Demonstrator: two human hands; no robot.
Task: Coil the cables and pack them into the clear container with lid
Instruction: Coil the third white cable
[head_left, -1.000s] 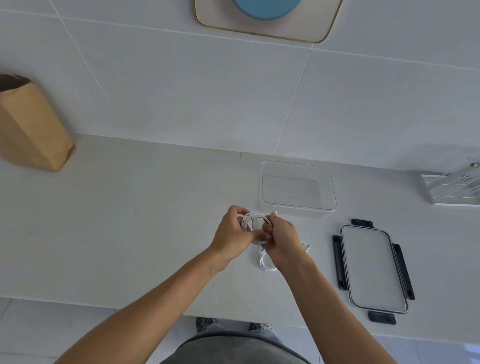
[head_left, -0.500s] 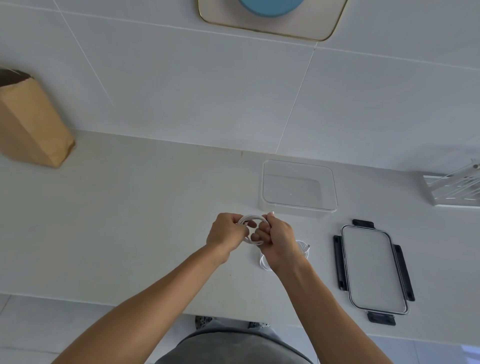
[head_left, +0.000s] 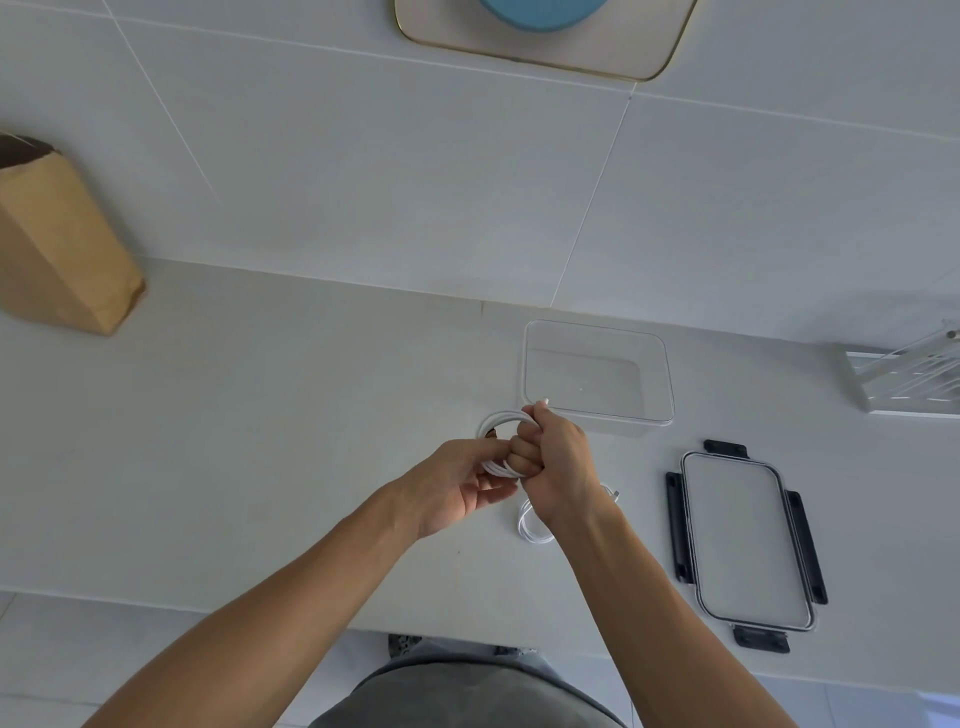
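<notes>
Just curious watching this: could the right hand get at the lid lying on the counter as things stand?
Probably yes, but not freely: the lid lies uncovered on the counter, with nothing between it and the right hand. That hand, though, grips the white cable coil, so it is occupied.

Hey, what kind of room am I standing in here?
Probably a kitchen or utility counter: a pale countertop against a tiled wall, with a clear container, its clip lid and a rack on it.
</notes>
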